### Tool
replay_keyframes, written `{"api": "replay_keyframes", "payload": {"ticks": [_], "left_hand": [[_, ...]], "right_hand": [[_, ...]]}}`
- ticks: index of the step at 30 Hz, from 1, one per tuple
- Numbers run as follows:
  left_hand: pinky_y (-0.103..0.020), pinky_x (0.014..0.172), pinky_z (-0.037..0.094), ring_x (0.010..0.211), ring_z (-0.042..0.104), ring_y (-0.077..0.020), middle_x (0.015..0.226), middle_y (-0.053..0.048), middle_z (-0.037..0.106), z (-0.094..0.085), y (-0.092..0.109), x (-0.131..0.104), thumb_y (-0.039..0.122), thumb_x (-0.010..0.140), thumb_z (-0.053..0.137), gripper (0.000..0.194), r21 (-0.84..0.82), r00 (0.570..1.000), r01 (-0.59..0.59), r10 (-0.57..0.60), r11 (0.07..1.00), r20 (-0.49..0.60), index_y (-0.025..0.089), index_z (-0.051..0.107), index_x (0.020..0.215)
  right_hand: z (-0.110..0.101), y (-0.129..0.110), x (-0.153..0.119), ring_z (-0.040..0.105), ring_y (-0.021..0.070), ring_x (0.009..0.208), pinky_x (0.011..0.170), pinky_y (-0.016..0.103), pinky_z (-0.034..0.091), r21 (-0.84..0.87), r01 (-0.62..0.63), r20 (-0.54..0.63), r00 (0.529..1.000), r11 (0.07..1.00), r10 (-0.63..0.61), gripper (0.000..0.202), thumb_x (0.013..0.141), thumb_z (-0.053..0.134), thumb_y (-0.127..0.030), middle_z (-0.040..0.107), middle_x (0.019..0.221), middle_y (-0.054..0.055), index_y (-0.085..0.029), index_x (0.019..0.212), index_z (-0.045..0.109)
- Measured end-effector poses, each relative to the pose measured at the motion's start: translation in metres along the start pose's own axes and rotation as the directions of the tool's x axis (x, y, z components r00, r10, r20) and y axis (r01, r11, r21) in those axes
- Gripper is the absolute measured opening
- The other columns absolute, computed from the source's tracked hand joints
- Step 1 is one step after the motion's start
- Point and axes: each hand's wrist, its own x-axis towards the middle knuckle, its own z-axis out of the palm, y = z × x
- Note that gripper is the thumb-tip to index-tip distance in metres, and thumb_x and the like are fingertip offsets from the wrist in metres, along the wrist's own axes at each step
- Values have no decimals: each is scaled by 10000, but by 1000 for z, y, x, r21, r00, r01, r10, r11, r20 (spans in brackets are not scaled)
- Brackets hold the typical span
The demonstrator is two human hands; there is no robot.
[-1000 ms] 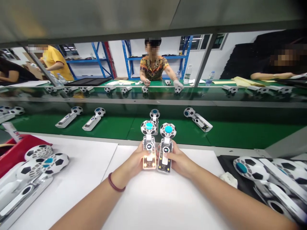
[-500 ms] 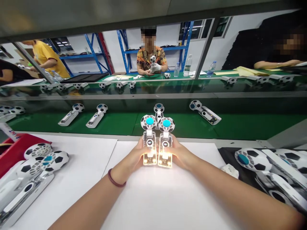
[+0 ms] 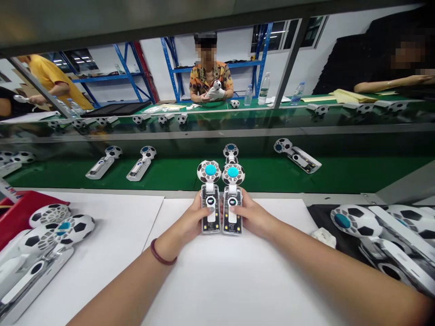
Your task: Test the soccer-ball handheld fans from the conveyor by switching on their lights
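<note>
Side by side over the white table, my two hands each hold a handheld fan with a football-patterned head and a clear body. My left hand (image 3: 192,217) is closed round the left fan (image 3: 210,217), its thumb on the front button strip. My right hand (image 3: 253,213) grips the right fan (image 3: 233,224) the same way. Both heads have a turquoise centre, and both small round displays read about 100. The lamps on the bodies are unlit. Just behind them, another football fan (image 3: 230,150) lies on the green belt, partly hidden.
More fans (image 3: 141,165) lie on the green belt (image 3: 183,174). Piled fans (image 3: 44,253) and a red bin (image 3: 16,213) are at left. At right, fans (image 3: 356,222) rest on black cloth beside a crumpled white wad (image 3: 324,237). Co-workers sit across, one holding a fan (image 3: 216,88).
The lamps on both held fans have gone from glowing to unlit. My hands stay nearly in place. Some fans on the belt have shifted slightly right in view.
</note>
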Motion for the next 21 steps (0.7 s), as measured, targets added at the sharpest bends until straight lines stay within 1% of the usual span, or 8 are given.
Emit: {"api": "replay_keyframes", "payload": {"ticks": [2,5,8,10,12,14,16,21], "left_hand": [[-380,752,472,867,605,-237,985,-50,607,0,-1,0,157,686,620,554,-9,1000,4,-4,1000,-7,250,375,1174],[-383,724,480,845,611,-243,972,-53,614,1,-1,1,142,669,612,557,-15,1000,15,-16,1000,-21,241,374,1162],[-353,683,484,774,615,-221,912,-46,626,3,0,0,126,636,601,533,-28,999,-4,3,1000,-46,213,392,1119],[-333,682,480,779,613,-213,914,-44,626,4,0,0,122,636,596,531,-19,999,-12,11,1000,-46,212,397,1120],[-332,704,476,813,610,-215,946,-47,621,2,0,0,138,659,601,549,-9,999,-20,20,1000,-30,223,381,1155],[-343,725,475,844,607,-223,986,-56,613,0,-1,1,162,676,619,590,-2,1000,-27,28,1000,13,236,352,1198],[-355,737,475,869,603,-233,1018,-67,604,-3,-3,1,174,674,640,632,3,998,-35,35,999,58,242,332,1222],[-363,748,480,874,601,-231,1014,-61,603,-6,-5,2,151,662,650,666,5,997,-42,41,999,61,253,323,1234]], "right_hand": [[-1,1,1,597,205,913,846,410,465,11,-6,-4,1000,1000,6,686,611,743,-208,575,1023,25,-268,1158,334],[-3,3,2,593,203,932,850,406,465,28,-8,2,1000,1000,8,682,600,750,-197,560,1054,21,-273,1143,344],[-5,5,3,598,197,912,825,386,479,49,-3,12,1000,999,2,675,598,747,-192,574,1012,15,-272,1133,344],[-6,5,3,601,186,892,803,361,488,47,2,16,1000,999,-3,660,606,736,-179,586,992,12,-267,1131,347],[-6,4,3,601,181,897,796,347,490,47,-1,54,999,999,-1,647,618,719,-158,591,1000,10,-270,1135,347],[-7,3,1,595,181,926,814,344,483,39,-6,108,994,999,2,648,626,700,-133,591,1023,10,-275,1148,343],[-7,1,0,592,181,944,838,351,473,29,-21,134,991,999,17,680,622,688,-108,590,1039,9,-286,1171,327],[-4,-1,-2,592,201,955,879,395,451,29,-46,86,995,999,44,761,568,702,-85,584,1041,6,-291,1185,307]]}}
